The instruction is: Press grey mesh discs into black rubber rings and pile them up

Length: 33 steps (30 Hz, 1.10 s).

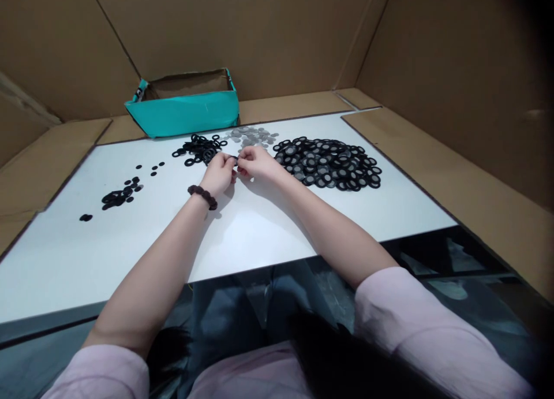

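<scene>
My left hand (221, 172), with a dark braided band on its wrist, pinches a small black ring (235, 158) above the white tabletop. Fingers closed, my right hand (255, 163) meets the ring from the other side; fingertips hide most of it. Just behind my left hand lies a loose heap of black rings (199, 148). Grey discs (252, 136) are scattered behind my right hand. To the right spreads a large pile of black rings with grey centres (326, 162).
A teal open box (190, 113) stands at the back left. Small black discs (116, 198) lie in a cluster on the left of the white table (246, 231). Cardboard walls (268, 35) enclose the back and sides, with cardboard sheets (415, 150) along the table's edges.
</scene>
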### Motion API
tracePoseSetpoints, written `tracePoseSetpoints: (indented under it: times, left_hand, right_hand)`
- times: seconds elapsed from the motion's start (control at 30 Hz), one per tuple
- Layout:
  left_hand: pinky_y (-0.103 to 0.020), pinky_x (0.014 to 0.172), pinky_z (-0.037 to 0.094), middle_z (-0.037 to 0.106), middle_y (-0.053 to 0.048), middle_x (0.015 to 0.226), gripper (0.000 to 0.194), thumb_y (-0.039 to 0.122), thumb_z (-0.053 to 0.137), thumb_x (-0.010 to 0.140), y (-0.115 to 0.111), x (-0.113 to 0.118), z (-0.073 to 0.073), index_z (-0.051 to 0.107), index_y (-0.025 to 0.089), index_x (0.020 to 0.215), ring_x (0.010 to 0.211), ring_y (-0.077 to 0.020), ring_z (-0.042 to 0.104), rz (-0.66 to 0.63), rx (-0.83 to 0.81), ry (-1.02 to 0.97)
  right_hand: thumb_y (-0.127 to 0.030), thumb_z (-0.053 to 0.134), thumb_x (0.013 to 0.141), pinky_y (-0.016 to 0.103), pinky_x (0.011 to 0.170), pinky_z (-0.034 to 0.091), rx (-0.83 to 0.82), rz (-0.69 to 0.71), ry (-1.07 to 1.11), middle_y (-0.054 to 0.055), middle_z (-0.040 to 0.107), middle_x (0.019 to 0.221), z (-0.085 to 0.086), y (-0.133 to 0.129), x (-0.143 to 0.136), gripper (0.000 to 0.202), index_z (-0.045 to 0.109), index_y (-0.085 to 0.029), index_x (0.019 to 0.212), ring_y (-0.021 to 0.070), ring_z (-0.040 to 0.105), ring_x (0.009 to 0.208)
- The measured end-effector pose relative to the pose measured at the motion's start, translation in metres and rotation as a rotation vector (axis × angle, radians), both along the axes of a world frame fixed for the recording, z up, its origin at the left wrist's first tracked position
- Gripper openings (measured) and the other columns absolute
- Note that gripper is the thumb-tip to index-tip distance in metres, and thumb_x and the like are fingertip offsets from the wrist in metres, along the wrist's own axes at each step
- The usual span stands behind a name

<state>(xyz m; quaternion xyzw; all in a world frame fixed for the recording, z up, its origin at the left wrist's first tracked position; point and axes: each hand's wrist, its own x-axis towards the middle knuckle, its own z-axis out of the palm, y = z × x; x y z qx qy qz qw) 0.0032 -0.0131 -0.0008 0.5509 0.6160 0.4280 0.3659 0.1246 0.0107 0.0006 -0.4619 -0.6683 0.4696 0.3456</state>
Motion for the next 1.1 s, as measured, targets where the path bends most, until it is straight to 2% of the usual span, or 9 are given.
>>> tracePoseSetpoints:
  times: [0.2,0.3,0.53,0.6,0.73,0.93,1.0,1.1]
  left_hand:
    - [-0.025,0.054,0.041,0.051,0.001,0.053,0.015,0.019,0.061,0.073,-0.002,-0.007,0.011,0.051,0.019,0.061,0.046,-0.0114,0.046,-0.07,-0.015,0.021]
    - [-0.025,0.052,0.04,0.05,0.0,0.052,0.017,0.019,0.06,0.071,-0.003,-0.008,0.016,0.051,0.019,0.057,0.045,-0.0112,0.045,-0.076,-0.018,0.021]
    - [-0.026,0.053,0.044,0.053,-0.002,0.051,0.013,0.019,0.062,0.067,-0.005,-0.011,0.021,0.056,0.017,0.056,0.048,-0.012,0.049,-0.127,-0.104,-0.065]
    - [-0.028,0.055,0.046,0.055,-0.003,0.052,0.012,0.019,0.062,0.067,-0.004,-0.012,0.021,0.058,0.015,0.057,0.049,-0.0123,0.051,-0.127,-0.133,-0.091]
    - [-0.029,0.057,0.049,0.057,-0.005,0.054,0.01,0.017,0.062,0.067,-0.005,-0.013,0.022,0.06,0.013,0.059,0.052,-0.0131,0.054,-0.089,-0.133,-0.213]
    - [-0.024,0.053,0.048,0.062,-0.009,0.068,0.012,0.019,0.055,0.074,-0.008,-0.009,0.023,0.061,0.012,0.066,0.059,-0.0127,0.057,-0.17,-0.25,-0.432]
    - [-0.024,0.051,0.046,0.061,-0.009,0.066,0.015,0.02,0.055,0.075,-0.007,-0.009,0.021,0.06,0.013,0.063,0.057,-0.0124,0.056,-0.174,-0.286,-0.433]
    - [-0.025,0.046,0.042,0.056,-0.007,0.057,0.015,0.02,0.06,0.072,-0.005,-0.012,0.021,0.058,0.014,0.058,0.051,-0.0122,0.052,-0.168,-0.293,-0.318]
  right_hand:
    - [-0.01,0.043,0.08,0.022,0.064,0.039,0.249,-0.036,-0.161,-0.002,0.05,0.063,0.009,-0.007,0.001,0.013,0.044,-0.019,0.069,0.0125,0.048,0.064]
    - [-0.012,0.04,0.083,0.022,0.065,0.037,0.287,-0.011,-0.187,-0.001,0.051,0.066,0.011,-0.01,0.002,0.016,0.044,-0.018,0.069,0.0127,0.047,0.067]
    - [-0.014,0.044,0.084,0.021,0.06,0.036,0.216,0.046,-0.2,-0.001,0.051,0.059,0.013,-0.01,0.005,0.022,0.047,-0.017,0.063,0.0122,0.047,0.061]
    - [-0.015,0.046,0.086,0.021,0.058,0.036,0.175,0.068,-0.144,-0.001,0.051,0.056,0.012,-0.008,0.006,0.025,0.047,-0.017,0.06,0.0111,0.046,0.057]
    - [-0.016,0.051,0.087,0.018,0.048,0.036,-0.014,0.081,0.05,-0.003,0.05,0.05,0.013,-0.005,0.006,0.03,0.047,-0.017,0.058,0.0077,0.044,0.045]
    - [-0.025,0.056,0.088,0.016,0.044,0.038,-0.164,0.016,0.211,-0.003,0.052,0.047,0.013,-0.007,-0.001,0.033,0.046,-0.016,0.058,0.0055,0.044,0.041]
    - [-0.027,0.053,0.09,0.016,0.042,0.036,-0.193,-0.03,0.217,-0.003,0.05,0.046,0.009,-0.006,-0.004,0.035,0.045,-0.017,0.058,0.006,0.043,0.04]
    - [-0.024,0.049,0.092,0.018,0.042,0.034,-0.169,-0.04,0.148,-0.003,0.048,0.046,0.002,-0.003,-0.004,0.036,0.043,-0.018,0.057,0.0072,0.04,0.039]
